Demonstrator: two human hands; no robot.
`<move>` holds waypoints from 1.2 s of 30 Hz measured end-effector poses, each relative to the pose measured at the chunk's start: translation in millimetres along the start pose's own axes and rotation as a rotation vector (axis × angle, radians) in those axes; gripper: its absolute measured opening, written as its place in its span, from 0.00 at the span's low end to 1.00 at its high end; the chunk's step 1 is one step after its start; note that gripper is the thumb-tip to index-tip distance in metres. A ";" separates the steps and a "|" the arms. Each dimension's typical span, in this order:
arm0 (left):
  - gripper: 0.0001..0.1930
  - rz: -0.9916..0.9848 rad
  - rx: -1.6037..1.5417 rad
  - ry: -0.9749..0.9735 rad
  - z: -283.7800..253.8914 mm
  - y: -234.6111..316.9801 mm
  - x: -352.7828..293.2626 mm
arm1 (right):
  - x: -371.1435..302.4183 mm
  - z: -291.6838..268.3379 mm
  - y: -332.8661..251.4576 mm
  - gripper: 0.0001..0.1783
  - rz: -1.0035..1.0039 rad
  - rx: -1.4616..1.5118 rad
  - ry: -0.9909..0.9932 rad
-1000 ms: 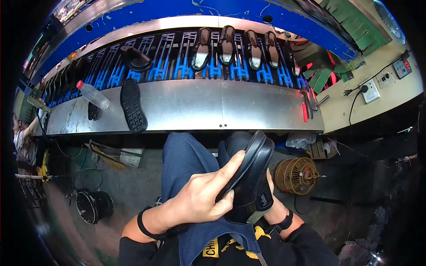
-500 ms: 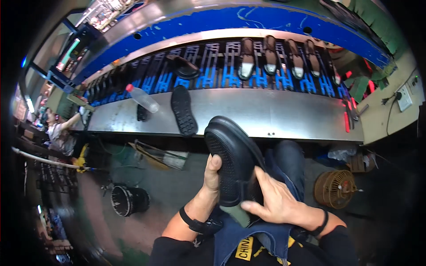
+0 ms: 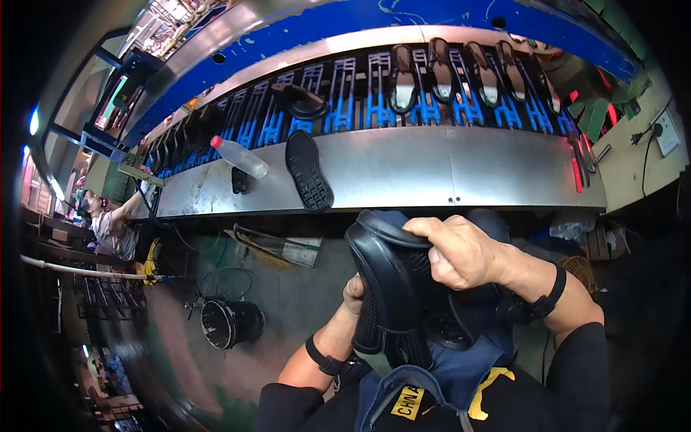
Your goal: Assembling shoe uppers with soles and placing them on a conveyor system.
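Note:
A black shoe [image 3: 386, 302] with a textured outsole is held in front of my body, tilted on its side. My left hand [image 3: 354, 295] is closed around its outsole side, with most fingers hidden behind it. At the upper end, my right hand [image 3: 461, 252] pinches a curved black edge piece between thumb and bent fingers; whether it is part of the shoe I cannot tell. More dark material, partly in shadow, lies below my right hand. On the metal ledge [image 3: 389, 165] ahead rests a loose black sole [image 3: 311, 173], tread up.
Beyond the ledge, a conveyor rack with blue supports [image 3: 381, 108] carries several shoes, including a black one [image 3: 299, 101]. A clear bottle with red cap [image 3: 241, 156] lies left of the loose sole. Red-handled tools [image 3: 577, 165] lie right. A black bucket [image 3: 232, 322] stands on the floor; a person [image 3: 111, 219] works far left.
My right hand has moved up from the shoe's lower end to its upper end and now pinches the edge there. The shoe has turned slightly; my left hand keeps its hold.

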State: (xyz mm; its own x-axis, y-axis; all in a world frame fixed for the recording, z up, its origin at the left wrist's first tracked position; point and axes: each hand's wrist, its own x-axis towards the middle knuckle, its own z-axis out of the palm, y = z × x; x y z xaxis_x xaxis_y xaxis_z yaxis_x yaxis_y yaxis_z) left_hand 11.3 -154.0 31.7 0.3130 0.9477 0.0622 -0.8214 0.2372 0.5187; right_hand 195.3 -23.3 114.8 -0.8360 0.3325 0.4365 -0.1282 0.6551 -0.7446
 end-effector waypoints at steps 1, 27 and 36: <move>0.45 -0.031 -0.026 0.038 6.3 -2.0 0.2 | -7.2 4.9 -6.2 0.25 0.046 0.023 0.055; 0.30 0.308 1.012 0.258 0.7 -18.5 40.4 | -65.5 30.3 65.1 0.34 0.813 0.364 0.406; 0.11 -0.301 0.591 0.375 -53.3 10.5 123.1 | -59.6 10.6 103.8 0.17 0.827 0.701 0.445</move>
State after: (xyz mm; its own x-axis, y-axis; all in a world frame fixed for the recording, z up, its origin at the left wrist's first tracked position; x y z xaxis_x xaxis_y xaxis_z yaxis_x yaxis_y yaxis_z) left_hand 15.7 -23.5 -0.6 0.2134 0.8945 -0.3929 -0.3018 0.4428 0.8443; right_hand 226.2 17.8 6.1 -0.5597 0.7813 -0.2764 -0.0151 -0.3431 -0.9392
